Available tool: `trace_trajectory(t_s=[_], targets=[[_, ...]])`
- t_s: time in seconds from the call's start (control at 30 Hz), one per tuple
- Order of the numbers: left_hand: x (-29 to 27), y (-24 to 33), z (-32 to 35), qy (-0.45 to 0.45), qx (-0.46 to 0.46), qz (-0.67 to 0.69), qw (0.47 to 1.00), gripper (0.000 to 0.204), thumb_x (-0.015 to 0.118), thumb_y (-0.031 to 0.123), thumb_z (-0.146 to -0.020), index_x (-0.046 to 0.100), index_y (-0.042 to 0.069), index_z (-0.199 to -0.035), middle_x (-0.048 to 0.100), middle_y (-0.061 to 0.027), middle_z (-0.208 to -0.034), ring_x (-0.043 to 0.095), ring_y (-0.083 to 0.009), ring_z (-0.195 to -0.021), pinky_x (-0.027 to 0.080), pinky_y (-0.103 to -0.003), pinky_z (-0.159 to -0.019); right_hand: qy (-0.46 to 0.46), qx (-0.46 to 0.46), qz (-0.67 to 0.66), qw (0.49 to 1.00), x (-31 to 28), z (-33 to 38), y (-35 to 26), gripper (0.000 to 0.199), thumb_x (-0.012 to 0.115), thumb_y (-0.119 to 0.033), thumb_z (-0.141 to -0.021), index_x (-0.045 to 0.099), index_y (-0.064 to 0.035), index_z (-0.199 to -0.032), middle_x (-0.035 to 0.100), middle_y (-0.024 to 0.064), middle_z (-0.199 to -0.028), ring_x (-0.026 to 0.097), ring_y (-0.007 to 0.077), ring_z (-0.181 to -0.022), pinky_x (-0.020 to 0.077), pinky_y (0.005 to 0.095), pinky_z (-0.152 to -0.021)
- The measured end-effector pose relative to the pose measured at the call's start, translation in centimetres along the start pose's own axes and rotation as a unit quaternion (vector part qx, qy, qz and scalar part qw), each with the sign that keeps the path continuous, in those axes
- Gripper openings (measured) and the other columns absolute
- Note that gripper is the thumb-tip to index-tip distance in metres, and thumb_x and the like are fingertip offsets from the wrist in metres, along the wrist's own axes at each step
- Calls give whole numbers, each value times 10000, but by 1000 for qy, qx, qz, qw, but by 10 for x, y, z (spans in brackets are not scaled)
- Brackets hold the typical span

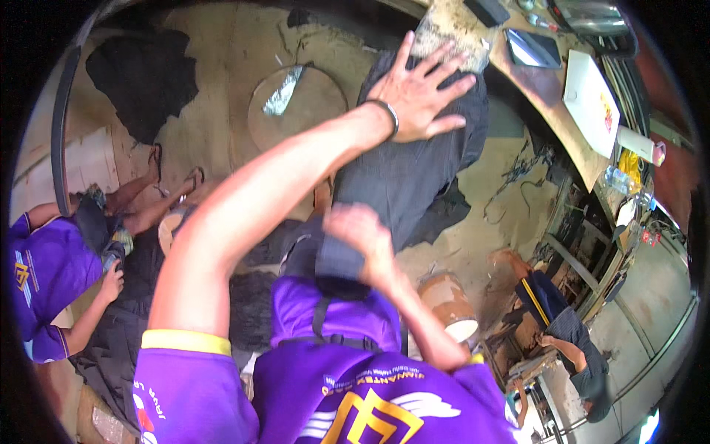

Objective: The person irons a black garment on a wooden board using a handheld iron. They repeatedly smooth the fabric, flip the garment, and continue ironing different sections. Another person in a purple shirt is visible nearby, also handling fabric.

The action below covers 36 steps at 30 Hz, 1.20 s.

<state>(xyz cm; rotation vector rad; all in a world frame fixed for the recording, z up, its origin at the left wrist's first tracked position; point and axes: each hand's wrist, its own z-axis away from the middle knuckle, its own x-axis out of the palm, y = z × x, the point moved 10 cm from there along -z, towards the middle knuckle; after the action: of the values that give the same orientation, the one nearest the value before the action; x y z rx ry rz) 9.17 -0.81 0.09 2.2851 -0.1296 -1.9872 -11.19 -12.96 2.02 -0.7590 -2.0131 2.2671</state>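
Observation:
A long piece of dark cloth [392,174] stretches from my lap toward a pale, worn block [452,35] at the far end. Flat on the cloth's far part rests my left hand [425,92], fingers spread, with a dark band round the wrist. My right hand [359,233] is over the cloth's near left edge, close to my body. Its fingers look curled but are smeared by motion, so whether they grip the cloth cannot be made out.
A co-worker in purple [55,255] sits at left holding a phone; another person [569,333] is at right. A wooden bench [592,166] at right bears a tablet [534,48] and a white box [592,103]. Dark cloth [144,81] and a foil strip [283,92] lie on the floor.

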Motion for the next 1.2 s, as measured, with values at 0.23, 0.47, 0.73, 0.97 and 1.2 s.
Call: trace_trajectory(t_s=[0.23,0.47,0.73,0.97,1.2], targets=[[-44,-52,21,150,-44,118,981,1176,590,972,-725,321,339,-1678,201,-178,-1760,106,-409,-1641,21,-884,-1155,39,26,11,999,-68,-25,-14,605,844,-151,-717,736,-23,-1298,724,157,-1358,628,311,-1369,452,426,-1191],[-21,-61,17,14,-118,95,988,1340,658,934,-712,253,126,-1703,188,-258,-1750,171,-455,-1621,119,-764,-1240,0,91,-129,987,-34,35,-16,605,770,-227,-711,759,-42,-1287,752,147,-1311,662,315,-1330,457,484,-1176],[-21,-79,110,234,-319,280,875,1005,625,702,-965,396,-80,-1553,355,-359,-1632,381,-496,-1508,320,-506,-1255,567,138,61,810,-179,-3,112,776,831,-436,-917,542,66,-1433,572,282,-1268,571,401,-1231,447,497,-1081],[40,75,413,-41,-393,443,805,657,446,402,-1143,445,-159,-1486,498,-375,-1527,482,-469,-1444,347,-482,-1210,479,140,213,840,-17,161,28,671,803,-233,-869,561,-63,-1471,568,211,-1339,498,433,-1376,352,613,-1183],[-87,-28,363,26,-258,147,955,434,670,229,-1035,626,7,-1406,690,-253,-1250,662,-432,-1160,531,-485,-1000,159,110,297,935,117,158,-58,782,758,-91,-739,567,-165,-1494,520,134,-1461,332,387,-1574,138,872,-1159]])
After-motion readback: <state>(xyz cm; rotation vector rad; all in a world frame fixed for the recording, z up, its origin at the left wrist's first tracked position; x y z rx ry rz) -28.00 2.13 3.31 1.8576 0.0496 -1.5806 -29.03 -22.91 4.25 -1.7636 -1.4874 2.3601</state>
